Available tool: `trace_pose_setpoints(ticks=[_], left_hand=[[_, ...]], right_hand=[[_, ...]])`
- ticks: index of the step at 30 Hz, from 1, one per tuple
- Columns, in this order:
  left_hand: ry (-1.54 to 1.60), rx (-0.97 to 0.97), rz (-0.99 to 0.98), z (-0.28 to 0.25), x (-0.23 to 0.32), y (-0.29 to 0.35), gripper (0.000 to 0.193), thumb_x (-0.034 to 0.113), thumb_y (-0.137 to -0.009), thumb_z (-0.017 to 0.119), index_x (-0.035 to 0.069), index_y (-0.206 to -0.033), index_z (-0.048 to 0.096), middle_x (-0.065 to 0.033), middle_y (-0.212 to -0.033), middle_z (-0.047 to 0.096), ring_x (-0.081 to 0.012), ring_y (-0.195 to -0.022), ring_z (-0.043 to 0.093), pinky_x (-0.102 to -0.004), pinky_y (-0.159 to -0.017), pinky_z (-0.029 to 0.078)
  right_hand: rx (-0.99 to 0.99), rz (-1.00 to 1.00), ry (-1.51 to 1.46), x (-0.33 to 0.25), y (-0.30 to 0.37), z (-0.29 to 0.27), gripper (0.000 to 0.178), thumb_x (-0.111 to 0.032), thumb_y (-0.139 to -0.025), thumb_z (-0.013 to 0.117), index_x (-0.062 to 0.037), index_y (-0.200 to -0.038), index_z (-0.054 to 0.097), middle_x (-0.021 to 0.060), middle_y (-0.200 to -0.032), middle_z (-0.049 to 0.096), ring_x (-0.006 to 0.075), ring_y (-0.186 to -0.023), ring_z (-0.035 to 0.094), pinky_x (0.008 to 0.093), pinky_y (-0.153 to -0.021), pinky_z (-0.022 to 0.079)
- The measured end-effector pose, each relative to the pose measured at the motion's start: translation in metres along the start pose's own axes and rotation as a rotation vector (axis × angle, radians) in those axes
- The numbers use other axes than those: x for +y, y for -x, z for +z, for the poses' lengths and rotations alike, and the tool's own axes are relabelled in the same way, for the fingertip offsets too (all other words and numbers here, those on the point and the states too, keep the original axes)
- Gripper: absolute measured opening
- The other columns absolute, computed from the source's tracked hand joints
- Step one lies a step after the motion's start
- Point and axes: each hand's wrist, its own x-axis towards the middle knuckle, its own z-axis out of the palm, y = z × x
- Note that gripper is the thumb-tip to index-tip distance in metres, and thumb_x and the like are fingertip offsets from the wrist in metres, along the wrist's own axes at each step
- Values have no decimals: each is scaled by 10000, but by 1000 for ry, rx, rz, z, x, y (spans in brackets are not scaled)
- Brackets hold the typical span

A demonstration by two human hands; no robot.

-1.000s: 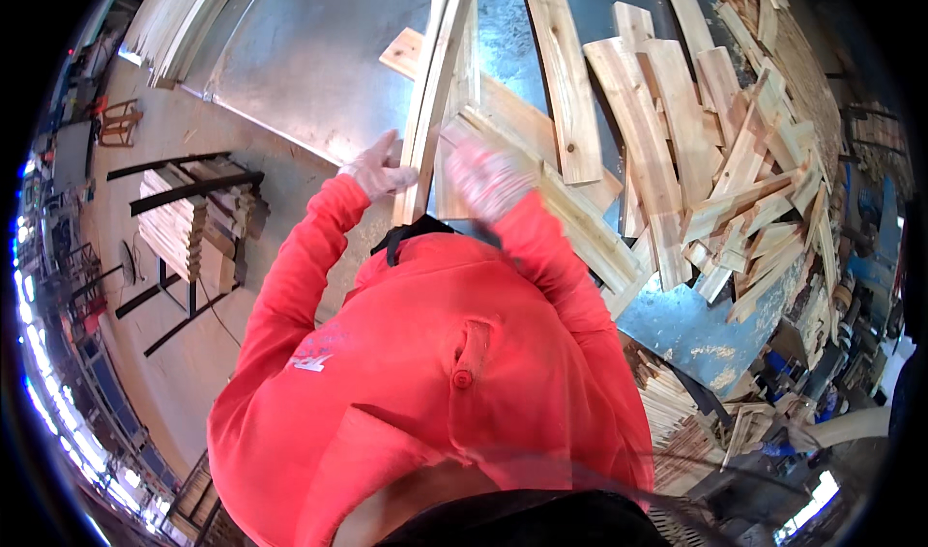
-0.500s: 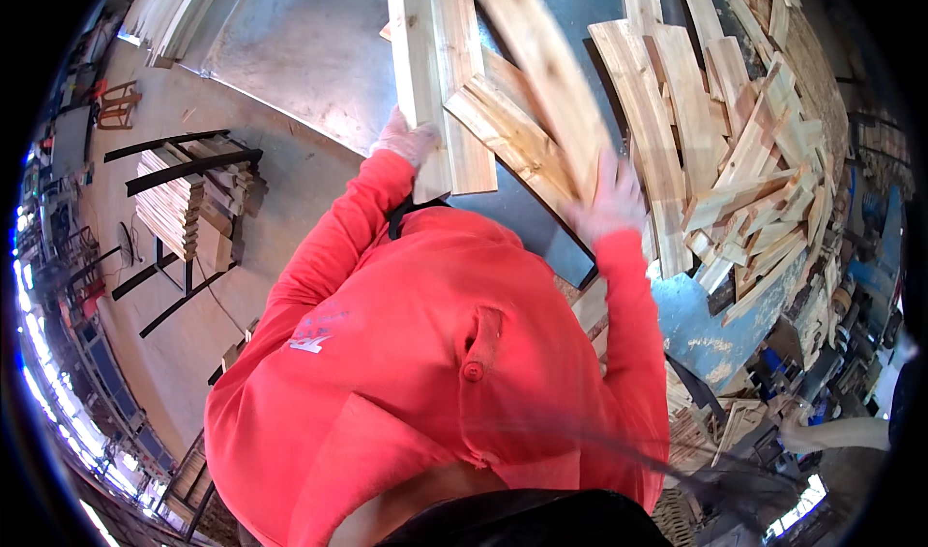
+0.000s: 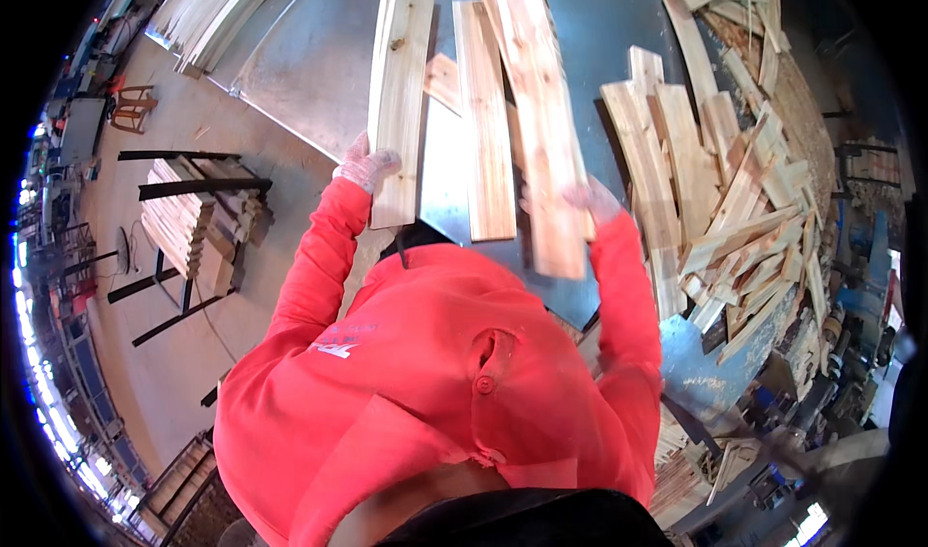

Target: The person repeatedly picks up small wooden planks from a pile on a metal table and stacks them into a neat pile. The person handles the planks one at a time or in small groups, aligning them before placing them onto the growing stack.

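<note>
On my feed two planks are in hand at upper centre. My left hand grips the left plank by its near end, thumb on top; the plank runs up to the frame's top edge. My right hand clasps the right plank at its right edge, though blur hides the finger detail. Both are flat, pale timber with straight grain and dark knots. Between them a middle plank lies across a slanting board, and the right plank partly covers another board. The table under it all is smooth, bluish, shiny metal. At right, a jumbled heap of splintery offcuts crowds the surface, with longer boards nearer the right hand. Upper left holds a stack of long strips; below it, a brown chair and a black rack of slats stand on the dull floor. A soft red jacket fills lower centre.
</note>
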Motion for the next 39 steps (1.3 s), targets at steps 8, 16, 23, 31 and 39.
trace_pose_setpoints(ticks=[8,16,23,31,39], left_hand=[[-517,35,-9,-44,16,-83,665,459,-854,664,67,-1351,459,-195,-1071,660,-314,-945,642,-377,-860,488],[-602,-211,65,-66,16,-101,823,379,-774,763,-7,-1394,383,-181,-1160,641,-265,-1054,622,-353,-933,480],[-192,-226,76,-132,9,-141,521,199,-828,707,-12,-1264,516,-123,-1060,655,-202,-918,592,-338,-856,490],[-565,-148,-19,-150,88,-108,769,415,-807,693,22,-1396,393,-201,-1161,636,-300,-1064,613,-365,-935,460],[-1069,-16,-258,-98,77,-97,872,434,-797,642,97,-1478,216,-240,-1185,625,-391,-1125,592,-424,-971,454]], right_hand=[[302,-137,624,25,-264,133,540,-406,-876,661,-31,-1251,561,97,-992,674,203,-922,644,322,-818,494],[534,-80,72,71,-229,150,681,-57,-817,705,-79,-1421,391,66,-1174,598,166,-985,586,301,-838,494],[619,-319,59,53,-201,175,516,-132,-792,767,-17,-1233,524,76,-1052,620,185,-920,637,313,-874,523],[117,201,1102,24,-279,262,858,-656,-861,501,-20,-1417,354,289,-1269,546,412,-1177,541,435,-1018,404],[1147,480,1659,61,-158,111,1016,-558,-713,689,-89,-1497,244,254,-1523,239,428,-1411,213,563,-1143,98]])
